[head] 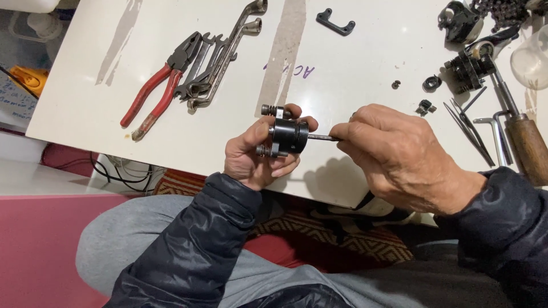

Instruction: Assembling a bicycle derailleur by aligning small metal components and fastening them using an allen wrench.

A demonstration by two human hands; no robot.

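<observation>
Red-handled pliers (157, 91) lay at the left of the white table (354, 63), touching a pile of steel wrenches (220, 57) whose upper ends ran out of frame. At the near edge the left hand (257, 154) closed its fingers around a black round metal part (288, 136), partly hiding it. The right hand (394, 157) pinched a thin metal tool (321, 137) entering that part; its grip end was hidden. Dark small parts (468, 68) at far right were hard to identify.

Bright even light, soft shadows, sharp focus, mild glare
</observation>
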